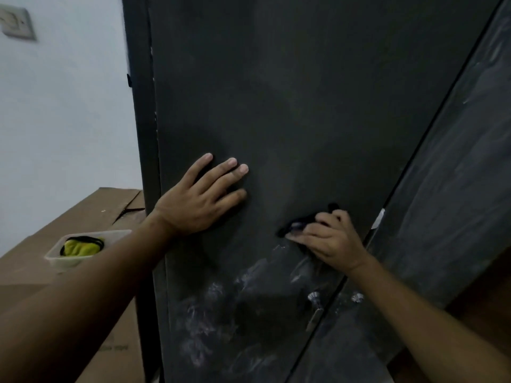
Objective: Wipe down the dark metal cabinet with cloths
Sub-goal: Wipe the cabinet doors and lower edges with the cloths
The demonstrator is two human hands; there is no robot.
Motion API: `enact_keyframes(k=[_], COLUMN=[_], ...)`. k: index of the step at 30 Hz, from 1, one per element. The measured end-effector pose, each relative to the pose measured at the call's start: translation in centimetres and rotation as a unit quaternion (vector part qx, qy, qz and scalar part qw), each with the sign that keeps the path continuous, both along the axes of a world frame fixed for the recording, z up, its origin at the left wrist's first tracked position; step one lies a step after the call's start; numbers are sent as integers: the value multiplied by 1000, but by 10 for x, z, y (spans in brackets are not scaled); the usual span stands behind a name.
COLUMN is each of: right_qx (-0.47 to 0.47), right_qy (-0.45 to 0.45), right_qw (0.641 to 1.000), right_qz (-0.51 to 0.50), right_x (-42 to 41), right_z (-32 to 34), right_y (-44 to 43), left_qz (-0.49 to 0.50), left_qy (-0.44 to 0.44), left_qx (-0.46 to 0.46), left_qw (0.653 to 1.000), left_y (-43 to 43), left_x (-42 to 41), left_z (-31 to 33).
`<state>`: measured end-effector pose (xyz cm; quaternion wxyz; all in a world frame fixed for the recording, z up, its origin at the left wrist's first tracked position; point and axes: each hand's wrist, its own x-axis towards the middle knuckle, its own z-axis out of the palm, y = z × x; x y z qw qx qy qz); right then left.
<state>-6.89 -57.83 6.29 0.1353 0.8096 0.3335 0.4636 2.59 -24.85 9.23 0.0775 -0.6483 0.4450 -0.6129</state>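
The dark metal cabinet fills the middle and right, its two doors meeting at a slanted seam. My left hand lies flat on the left door, fingers spread, holding nothing. Lower right, my right hand presses a dark cloth against the same door near the seam. Whitish smears mark the door below my hands. Two small metal knobs sit beside the seam.
Left of the cabinet stands a cardboard box carrying a clear plastic tub with a yellow cloth inside. A white wall with a switch plate is behind it. A brown surface shows at the far right.
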Motion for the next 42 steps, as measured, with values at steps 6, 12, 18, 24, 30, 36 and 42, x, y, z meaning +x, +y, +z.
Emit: enact_keyframes(k=[6, 12, 18, 24, 30, 36, 42], right_qx=[-79, -88, -228, -64, -163, 57, -134], right_qy=[-2, -5, 65, -2, 38, -61, -37], right_qw=[996, 992, 970, 991, 981, 992, 985], right_qz=[36, 87, 49, 114, 95, 92, 106], right_x=[0, 21, 15, 18, 18, 20, 29], right_z=[25, 33, 30, 43, 37, 53, 23], right_y=[29, 20, -9, -13, -18, -13, 0], left_qz=[1, 10, 34, 44, 51, 45, 65], left_qy=[-13, -18, -18, -20, -30, -22, -34], left_qx=[-13, -19, -20, -21, -18, -14, -17], left_qw=[1000, 1000, 999, 999, 998, 999, 997], left_y=[-3, -3, -3, -4, -1, 1, -1], left_x=[-2, -4, -1, 0, 3, 1, -3], left_z=[0, 2, -1, -1, -3, -3, 1])
